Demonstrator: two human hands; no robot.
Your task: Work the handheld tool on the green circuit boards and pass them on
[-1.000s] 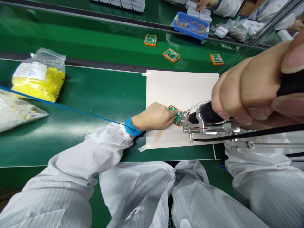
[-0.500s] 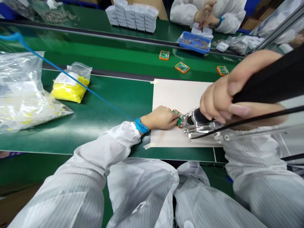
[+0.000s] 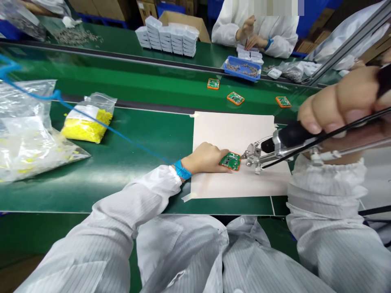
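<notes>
On a sheet of white paper taped to the bench, my left hand grips a green circuit board in an orange frame by its left edge, thumb and fingers closed on it. A blue wrist strap circles that wrist. My right hand is wrapped round the black handle of a tool, perhaps an electric screwdriver, with a metal mechanism at its front. The tool's tip lies just right of the board; whether it touches cannot be made out.
Three similar orange-framed boards, one the middle board, lie on the green belt. To the left are a bag of yellow parts and a larger clear bag. Opposite, a co-worker's hands work behind a blue tray. A blue cord crosses the bench.
The tool has moved right, off the board, with my right hand. The board now shows more fully in my left hand. The head view has shifted slightly upward.
</notes>
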